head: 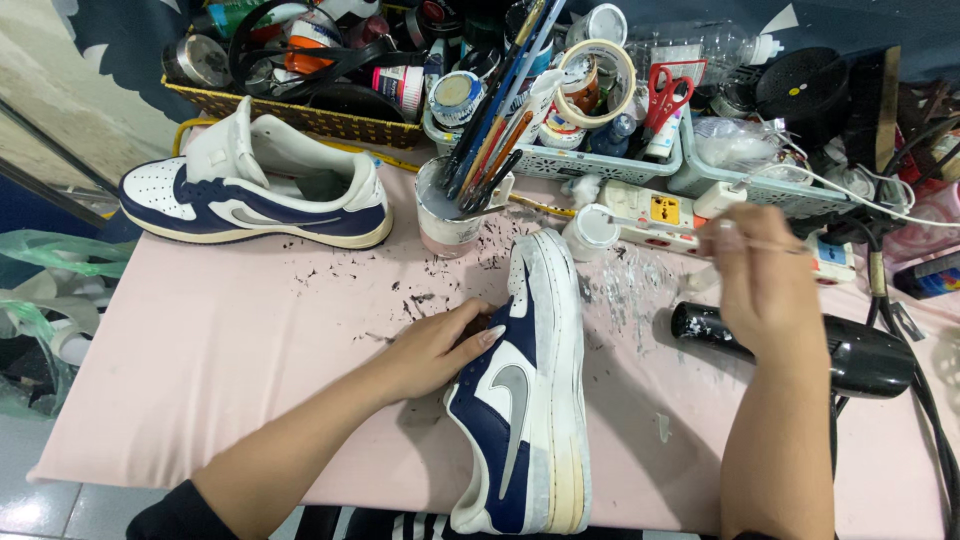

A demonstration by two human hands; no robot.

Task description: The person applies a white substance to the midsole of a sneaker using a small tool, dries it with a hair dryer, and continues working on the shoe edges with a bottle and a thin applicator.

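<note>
The left hand (432,350) is laid against the upper of a navy-and-white sneaker (525,400), which is tipped on its side near the front edge of the desk (230,350). The fingers are curled around the collar area, with the fingertips pressed on the white side panel; the shoe is steadied in this partly closed grip. The sole is turned toward the right, and the toe is pointed away from the person.

The right hand (760,275) is raised above the desk, well to the right of the sneaker and clear of it. Its fingers are pinched narrowly on a thin brush (775,245), of which only a short pale length is seen beside the knuckles. The tip of the brush cannot be made out.

A black hair dryer (850,355) is laid on the desk just beneath the right hand. A second sneaker (255,190) of the same colours is stood upright at the far left of the desk. A paint-smeared cup (450,215) filled with brushes is placed between the two shoes, and a white power strip (660,215) is set behind the tipped sneaker. Dark flecks are scattered over the pink surface around the cup.

The heel of the held sneaker is cut off by the lower edge of the view. The palm of the left hand is hidden against the shoe.
</note>
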